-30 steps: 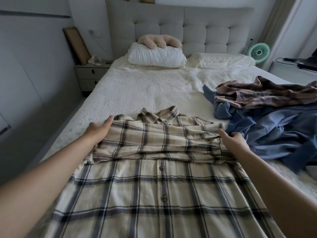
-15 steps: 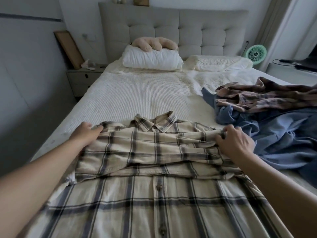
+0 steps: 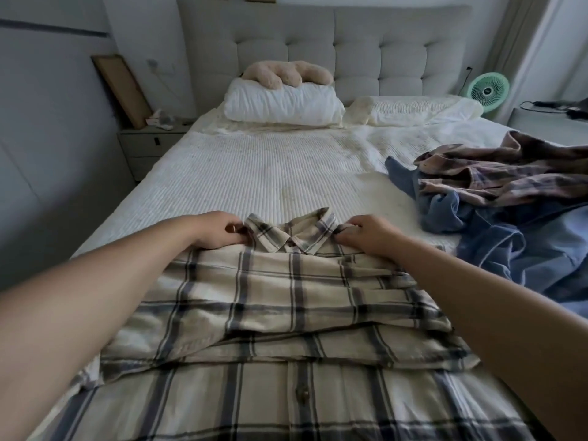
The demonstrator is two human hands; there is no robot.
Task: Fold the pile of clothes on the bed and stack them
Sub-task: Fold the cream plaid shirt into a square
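Observation:
A cream plaid shirt lies face up on the bed, its sleeves folded across the chest and its collar pointing to the headboard. My left hand pinches the shirt at the left shoulder beside the collar. On the other side of the collar, my right hand pinches the right shoulder. To the right lies an unfolded pile: a blue garment with a brownish plaid shirt on top of it.
Two pillows and a beige plush toy lie against the grey headboard. A nightstand stands at the left, a green fan at the back right. White bedspread stretches between the shirt and the pillows.
Both hands moved inward and up from the shirt's outer sides to the shoulders beside the collar, where they now pinch the fabric. The camera tilted closer to the shirt.

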